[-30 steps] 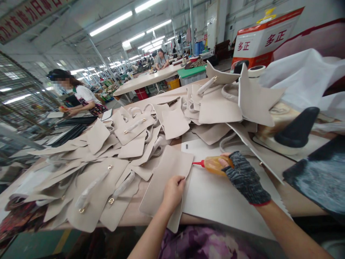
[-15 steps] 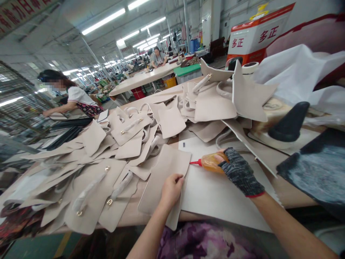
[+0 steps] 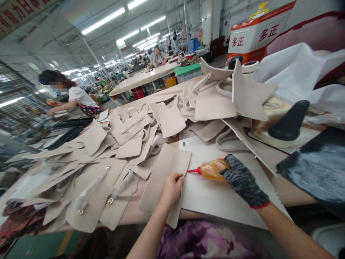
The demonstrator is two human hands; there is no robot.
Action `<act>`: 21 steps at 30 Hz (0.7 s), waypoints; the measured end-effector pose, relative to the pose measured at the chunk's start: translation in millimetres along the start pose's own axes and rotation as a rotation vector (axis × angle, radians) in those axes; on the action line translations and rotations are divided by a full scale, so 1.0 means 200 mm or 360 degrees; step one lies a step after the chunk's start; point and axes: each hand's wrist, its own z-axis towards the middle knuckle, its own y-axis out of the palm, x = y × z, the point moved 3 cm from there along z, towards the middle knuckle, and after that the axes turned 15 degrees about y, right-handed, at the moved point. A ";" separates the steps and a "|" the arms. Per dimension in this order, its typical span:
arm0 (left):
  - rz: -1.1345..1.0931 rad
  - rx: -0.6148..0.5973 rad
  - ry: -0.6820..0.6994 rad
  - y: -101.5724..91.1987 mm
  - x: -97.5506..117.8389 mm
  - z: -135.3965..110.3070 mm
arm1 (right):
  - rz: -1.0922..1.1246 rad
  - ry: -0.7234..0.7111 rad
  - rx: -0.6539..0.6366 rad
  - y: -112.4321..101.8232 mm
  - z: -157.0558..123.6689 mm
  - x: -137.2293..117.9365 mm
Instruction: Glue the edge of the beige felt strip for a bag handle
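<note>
Pinched in my bare left hand (image 3: pixel 172 187) is the right edge of a beige leather bag panel (image 3: pixel 167 163), which lies partly over the white sheet (image 3: pixel 201 198). My right hand (image 3: pixel 244 180), in a dark grey fingerless glove, is wrapped round a squeeze bottle (image 3: pixel 212 169) of amber liquid. The bottle is tilted nearly flat, and its red nozzle points left, with the tip at the panel's right edge just above my left fingers. Whether liquid is coming out is too small to tell.
Beige bag panels with wrapped handles (image 3: pixel 93 190) cover the left of the table, with more piled at the back (image 3: pixel 215 104). On the right are a black cone-shaped object (image 3: pixel 289 122) and a dark, white-smeared sheet (image 3: pixel 318 169). A co-worker (image 3: pixel 81 97) works at the far left.
My right hand has brought the bottle slightly down and toward me, so the nozzle tip sits lower along the panel's edge. My left hand stays in place.
</note>
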 end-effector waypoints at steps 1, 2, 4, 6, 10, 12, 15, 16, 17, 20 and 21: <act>-0.0002 -0.0001 0.0003 0.00 0.00 0.00 | -0.0002 -0.0007 0.0005 0.00 -0.01 0.00; 0.0000 -0.0002 0.0005 0.00 0.00 0.00 | -0.0006 -0.0010 0.0023 0.00 -0.02 0.00; 0.0006 -0.0007 0.0005 0.00 0.00 0.00 | -0.0017 0.0002 0.0052 -0.01 -0.05 0.00; 0.0010 -0.0007 0.0007 0.00 0.00 0.00 | -0.0012 0.0035 0.0045 -0.01 -0.07 0.00; 0.0005 -0.0009 0.0016 0.00 0.00 0.00 | -0.0004 0.0044 0.0006 0.00 -0.12 0.00; 0.0013 -0.0010 0.0012 0.00 0.00 0.00 | 0.0009 0.0012 0.0025 0.00 -0.14 -0.01; 0.0015 -0.0001 0.0015 0.00 0.00 0.00 | 0.0054 0.0019 0.0006 0.01 -0.18 -0.02; 0.0012 0.0001 0.0017 0.00 0.00 0.00 | 0.0066 0.0036 -0.0023 0.01 -0.20 -0.02; 0.0010 0.0003 0.0017 0.00 0.00 0.00 | 0.0075 0.0054 -0.0048 0.01 -0.21 -0.03; 0.0005 0.0008 0.0007 0.00 0.00 0.00 | 0.0088 0.0112 -0.0081 0.01 -0.26 -0.03; 0.0004 0.0008 0.0002 0.00 0.00 0.00 | 0.0094 0.0131 -0.0093 0.01 -0.27 -0.04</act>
